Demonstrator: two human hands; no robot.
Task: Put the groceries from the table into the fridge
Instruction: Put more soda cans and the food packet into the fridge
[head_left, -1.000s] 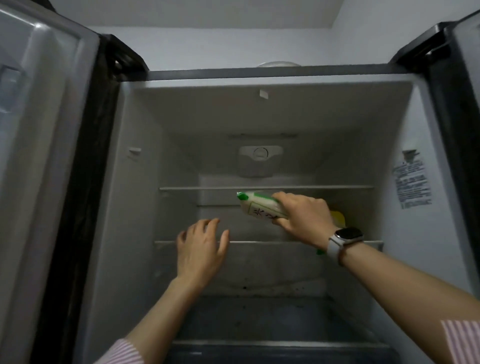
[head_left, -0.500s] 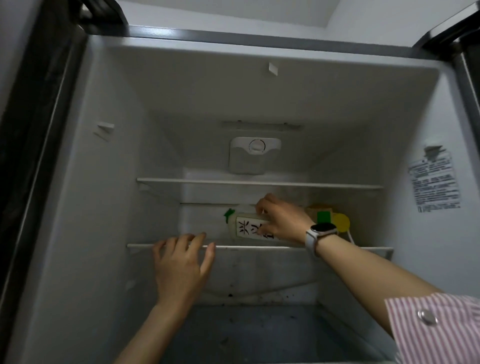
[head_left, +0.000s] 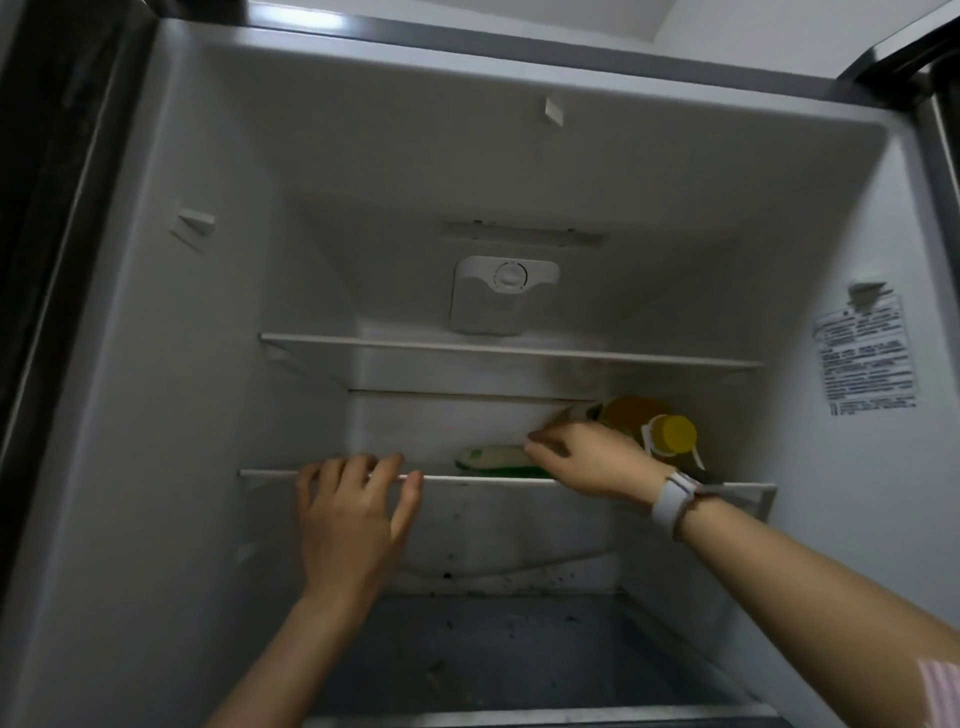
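Open white-walled fridge cavity (head_left: 208, 364) fills my view, doors swung out at both edges.

At 9 o'clock on the left wall, a small white plastic shelf clip (head_left: 195, 222) juts out.

Left hand (head_left: 353, 514) at about 7 o'clock of centre: fingers curled loosely over the white front rail of the middle glass shelf (head_left: 649, 483), thumb out to the right and just under the rail. It rests on the rail and holds no grocery.

Dead centre, 12 o'clock on the back wall, a white thermostat housing with round dial (head_left: 504, 293). Below it the upper glass shelf (head_left: 415, 345) spans the cavity.

On the middle shelf, just right of centre, the flat white-and-green packet (head_left: 493, 460) lies on its side, its right end hidden behind my right hand (head_left: 592, 462). That hand reaches in from 4 o'clock, palm down, fingers bent, fingertips (head_left: 540, 441) at the packet's right end. I cannot tell whether they pinch it or only touch it.

Behind the hand at 2 o'clock, an amber bottle with a yellow cap (head_left: 670, 431) lies tipped on the same shelf, cap toward me.

White smartwatch (head_left: 672, 496) on the right wrist. Printed label sticker (head_left: 865, 358) on the right wall at 3 o'clock. Pink-striped sleeve (head_left: 940, 691) at 5 o'clock.
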